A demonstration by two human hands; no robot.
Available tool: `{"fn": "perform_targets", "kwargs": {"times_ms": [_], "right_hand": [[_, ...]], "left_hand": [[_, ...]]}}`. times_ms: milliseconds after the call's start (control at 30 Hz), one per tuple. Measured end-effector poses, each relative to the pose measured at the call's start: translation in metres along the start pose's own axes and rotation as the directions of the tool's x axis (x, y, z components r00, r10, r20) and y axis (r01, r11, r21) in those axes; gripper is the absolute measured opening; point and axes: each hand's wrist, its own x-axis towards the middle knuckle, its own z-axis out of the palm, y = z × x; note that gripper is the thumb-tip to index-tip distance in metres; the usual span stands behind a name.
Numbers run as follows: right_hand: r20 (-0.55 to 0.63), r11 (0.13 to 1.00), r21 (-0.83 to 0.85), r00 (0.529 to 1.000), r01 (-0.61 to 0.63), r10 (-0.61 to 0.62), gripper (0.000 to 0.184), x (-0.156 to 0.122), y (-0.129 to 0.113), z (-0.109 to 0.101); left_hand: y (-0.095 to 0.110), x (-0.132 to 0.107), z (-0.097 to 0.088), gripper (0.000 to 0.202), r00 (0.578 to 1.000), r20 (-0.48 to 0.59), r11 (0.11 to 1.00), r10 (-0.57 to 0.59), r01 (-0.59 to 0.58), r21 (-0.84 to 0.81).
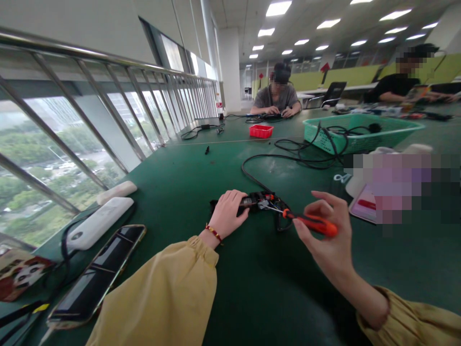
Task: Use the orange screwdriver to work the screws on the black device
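Observation:
A small black electronic part [261, 200] with exposed wiring lies on the green table [201, 168]. My left hand [229, 211] presses down on its left end, fingers curled over it. My right hand [326, 230] holds an orange-handled screwdriver [311, 223], its metal tip pointing left into the part. A black cable [262, 158] runs from the part toward the back right. Both my sleeves are yellow, and a red bracelet sits on my left wrist.
A phone [97, 276], a white power bank [99, 222] and a panda-print item [18, 276] lie at the left by the glass railing. A green basket [360, 130] with cables and a red tray [261, 130] stand farther back. Two people sit at the far end.

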Motion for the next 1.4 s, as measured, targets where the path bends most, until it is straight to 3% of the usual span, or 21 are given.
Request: {"fn": "perform_targets", "kwargs": {"times_ms": [67,133,233,300,433,500,600,667,800,900,967,1033,1167,1267,1333,1400], "right_hand": [[0.05,0.997,-0.05,0.997,-0.058,0.06,0.021,0.0,0.001,-0.001],[0.037,0.997,-0.066,0.998,-0.044,0.047,0.017,0.0,0.001,-0.001],[-0.027,0.997,-0.014,0.996,0.08,-0.081,0.047,0.0,0.001,0.0],[-0.022,0.994,-0.007,0.993,0.112,-0.112,0.055,0.0,0.002,0.0],[0.087,0.998,-0.062,0.996,-0.005,0.01,0.024,-0.001,0.001,-0.002],[0.098,0.998,-0.057,0.995,-0.014,0.02,0.018,-0.001,0.0,-0.002],[0.049,0.998,0.023,0.997,0.05,-0.051,0.043,0.0,-0.002,0.0],[0.071,0.999,0.039,0.997,0.029,-0.031,0.047,0.002,-0.002,0.0],[0.146,0.996,-0.053,0.987,-0.065,0.073,0.01,0.002,-0.001,-0.003],[0.209,0.997,-0.068,0.978,0.02,-0.006,0.004,-0.001,-0.001,-0.004],[0.321,0.991,-0.07,0.943,0.116,-0.088,0.007,-0.004,-0.001,-0.003],[0.473,0.976,-0.097,0.872,0.196,-0.127,0.01,-0.007,-0.002,0.0],[0.738,0.908,-0.213,0.668,0.361,-0.093,0.015,-0.014,-0.004,0.01],[0.852,0.893,-0.171,0.518,0.417,-0.079,0.013,-0.018,-0.004,0.014],[0.877,0.902,-0.143,0.475,0.407,-0.075,0.011,-0.018,-0.005,0.013],[0.88,0.907,-0.145,0.471,0.396,-0.065,0.013,-0.017,-0.007,0.011]], "left_hand": [[0.0,0.0,0.0,0.023,1.0,-0.003,1.0,0.0,0.0,0.0],[0.001,0.0,0.0,0.023,1.0,-0.007,1.0,0.0,0.0,-0.001],[0.0,0.0,0.0,0.023,1.0,-0.008,1.0,-0.003,0.003,0.0],[0.0,0.0,0.0,0.023,1.0,-0.007,1.0,-0.002,0.002,0.0],[0.001,0.0,-0.001,0.023,1.0,-0.003,1.0,-0.006,0.006,-0.001],[0.001,0.001,-0.001,0.023,1.0,0.001,1.0,-0.01,0.01,-0.001],[0.001,0.001,-0.002,0.024,1.0,0.004,1.0,-0.008,0.008,0.002],[0.001,0.001,-0.001,0.024,1.0,0.004,1.0,-0.009,0.009,0.006],[0.0,0.001,0.001,0.024,1.0,0.001,1.0,-0.011,0.011,0.006],[-0.002,0.001,0.003,0.025,1.0,-0.002,1.0,-0.003,0.003,-0.011],[-0.003,0.001,0.005,0.027,1.0,0.003,1.0,0.002,-0.002,-0.013],[-0.004,0.001,0.005,0.027,1.0,0.028,1.0,-0.004,0.003,0.01],[-0.002,0.0,0.0,0.027,0.993,0.108,0.993,-0.038,0.026,0.117],[-0.001,-0.006,-0.007,0.027,0.987,0.131,0.975,-0.093,0.064,0.211],[-0.003,-0.011,-0.013,0.03,0.979,0.125,0.955,-0.162,0.124,0.268],[-0.01,-0.017,-0.022,0.035,0.961,0.112,0.927,-0.253,0.207,0.313]]}}
